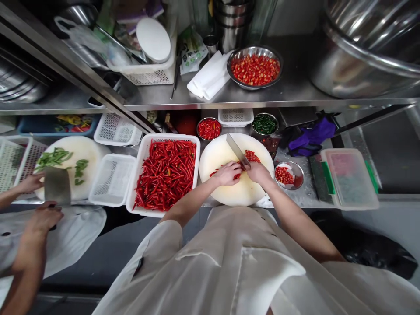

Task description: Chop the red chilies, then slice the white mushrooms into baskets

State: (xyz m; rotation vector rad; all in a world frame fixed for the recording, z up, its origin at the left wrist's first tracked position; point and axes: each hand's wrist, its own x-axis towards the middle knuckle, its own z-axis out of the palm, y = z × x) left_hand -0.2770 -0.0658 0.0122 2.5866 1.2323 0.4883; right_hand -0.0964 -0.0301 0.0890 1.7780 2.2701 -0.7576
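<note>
On the round white cutting board (229,194), my left hand (229,173) presses down on red chilies, and their tips (215,172) stick out to its left. My right hand (257,173) grips a knife (236,148), its blade slanting up and to the left across the board, close beside my left fingers. Chopped red chili pieces (252,156) lie in a small pile right of the blade. A white basket (131,192) full of whole red chilies (167,173) stands left of the board. To the right, a small metal bowl (299,174) holds chopped chili.
At the left, a co-worker's hands (42,216) hold a cleaver (57,186) over another board (95,151) with green vegetables. A metal shelf edge (210,106) runs above my board, carrying a bowl of cut chilies (255,70). A lidded plastic box (352,179) sits right.
</note>
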